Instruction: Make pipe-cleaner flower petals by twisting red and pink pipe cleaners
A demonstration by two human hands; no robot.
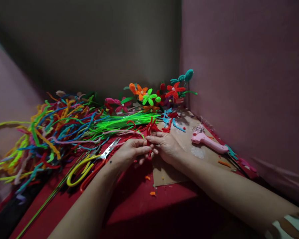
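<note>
My left hand [129, 152] and my right hand [164, 144] meet over a red cloth surface [139, 205]. Both pinch a red pipe cleaner [149, 127] whose looped end sticks up between the fingertips. The fingers of both hands are closed on it. Just left of my left hand lie scissors [89, 164] with yellow handles. A piece of brown cardboard [169, 174] lies under my right hand.
A big tangle of coloured pipe cleaners [52, 129] covers the left side. Finished pipe-cleaner flowers [151, 96] stand at the back corner. A pink glue gun [209, 142] lies on the cardboard at the right, near a pink wall [251, 83].
</note>
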